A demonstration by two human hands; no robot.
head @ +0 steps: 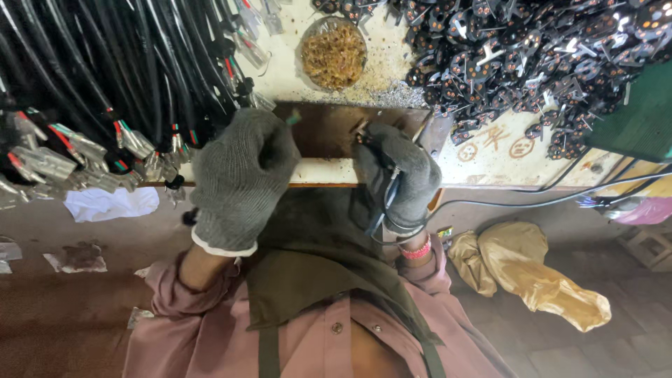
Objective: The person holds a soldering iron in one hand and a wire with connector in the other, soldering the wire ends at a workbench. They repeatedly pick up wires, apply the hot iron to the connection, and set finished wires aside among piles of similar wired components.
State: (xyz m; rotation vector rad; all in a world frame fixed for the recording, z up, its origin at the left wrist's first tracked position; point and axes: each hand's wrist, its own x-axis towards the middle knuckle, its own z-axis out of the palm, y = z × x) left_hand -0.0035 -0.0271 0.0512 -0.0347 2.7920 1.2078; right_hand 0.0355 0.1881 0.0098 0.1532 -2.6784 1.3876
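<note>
- Two gloved hands work at the bench (490,164) edge: left hand (238,175) fisted around a green-tipped wire (292,117); right hand (395,175) closed on a black cable (490,203).
- Cable bundle (91,84) left of the hands looks pending; black plug parts (532,63) piled up and right.
- Small clear dish (334,52) beyond the hands holds coppery scraps.

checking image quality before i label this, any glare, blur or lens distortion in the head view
Head view: strong wide-angle bend, the bench edge curving; glare glints on the black plug pile; the gloved left hand and right hand are fairly sharp; the floor below is dim and the cable bundle is dark.
</note>
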